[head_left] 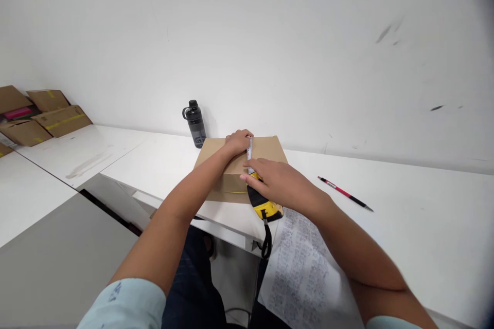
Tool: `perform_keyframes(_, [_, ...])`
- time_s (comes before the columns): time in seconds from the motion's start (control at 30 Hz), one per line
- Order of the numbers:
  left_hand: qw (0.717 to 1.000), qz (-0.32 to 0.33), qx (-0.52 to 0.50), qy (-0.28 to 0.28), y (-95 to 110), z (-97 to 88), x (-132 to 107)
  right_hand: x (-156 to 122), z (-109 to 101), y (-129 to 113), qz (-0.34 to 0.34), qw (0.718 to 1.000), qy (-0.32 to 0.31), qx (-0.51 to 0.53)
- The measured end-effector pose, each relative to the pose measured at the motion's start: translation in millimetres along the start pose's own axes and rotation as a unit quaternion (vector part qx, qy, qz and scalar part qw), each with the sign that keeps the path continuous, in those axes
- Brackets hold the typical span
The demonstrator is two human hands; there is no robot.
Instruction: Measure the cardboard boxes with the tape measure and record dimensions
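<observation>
A brown cardboard box point(270, 150) lies on the white table in front of me. Across its top runs the pulled-out white blade of a yellow and black tape measure point(266, 208), whose case hangs at the box's near edge with a black wrist strap dangling. My left hand point(238, 141) is closed at the blade's far end, near the box's back edge. My right hand point(276, 177) is wrapped over the case and the near part of the blade; some of its fingers are hidden.
Behind the box's left corner stands a dark water bottle point(196, 124). To the right lies a red and black pen point(345, 194). A sheet of handwritten paper point(304, 272) droops over the table's front edge. Several cardboard boxes point(64, 119) sit far left against the wall.
</observation>
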State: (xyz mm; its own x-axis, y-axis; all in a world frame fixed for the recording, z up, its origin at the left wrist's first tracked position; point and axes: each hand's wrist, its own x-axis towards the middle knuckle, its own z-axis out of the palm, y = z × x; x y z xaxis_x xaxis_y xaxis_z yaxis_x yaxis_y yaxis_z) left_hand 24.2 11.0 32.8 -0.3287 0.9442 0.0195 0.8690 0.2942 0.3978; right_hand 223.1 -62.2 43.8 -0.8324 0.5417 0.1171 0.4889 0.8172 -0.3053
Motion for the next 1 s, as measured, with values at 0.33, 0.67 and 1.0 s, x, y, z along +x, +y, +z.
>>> perform_keyframes(0.33, [1.0,0.018,0.013,-0.008,1,-0.7,-4,-4,2,-12,0.042,0.998,-0.017,-0.054])
perform_keyframes(0.67, [1.0,0.013,0.016,-0.011,-3,-1.6,0,-23,1,-22,0.106,0.974,0.105,-0.172])
perform_keyframes(1.0, [1.0,0.025,-0.003,-0.018,-1,-2.1,-5,-20,-5,-21,0.106,0.98,-0.013,-0.166])
